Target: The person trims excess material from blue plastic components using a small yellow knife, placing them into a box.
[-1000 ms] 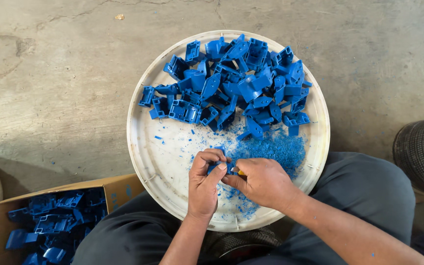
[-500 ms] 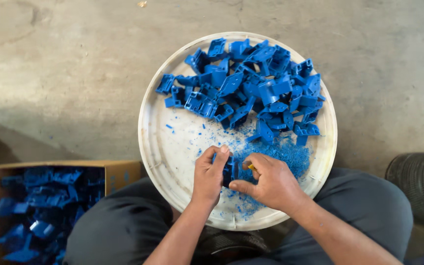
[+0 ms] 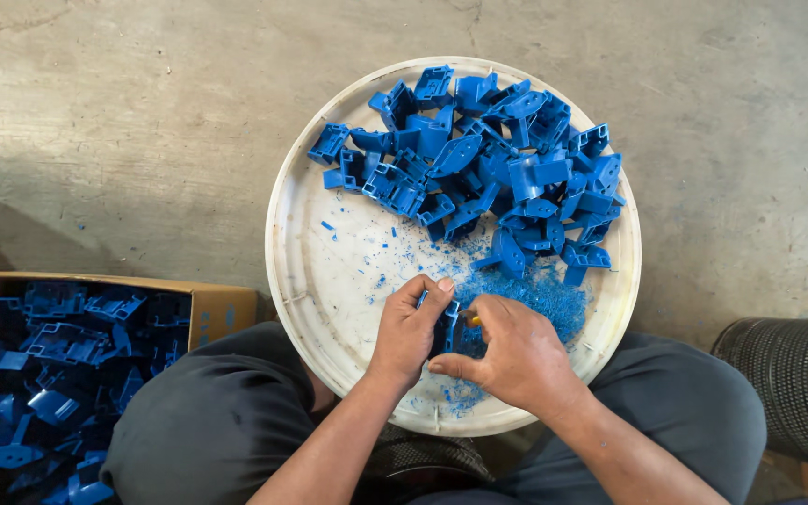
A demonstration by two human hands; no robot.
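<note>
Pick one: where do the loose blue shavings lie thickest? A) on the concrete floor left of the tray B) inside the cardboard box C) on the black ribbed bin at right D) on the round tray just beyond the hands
D: the dense patch of blue shavings lies on the white round tray, between the pile of blue plastic parts and the left hand and right hand, which hold one blue part together.

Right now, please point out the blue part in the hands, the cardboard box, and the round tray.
blue part [image 3: 448, 327], head view, middle between both hands.
cardboard box [image 3: 226, 309], head view, right wall.
round tray [image 3: 329, 281], head view, bare floor.
</note>
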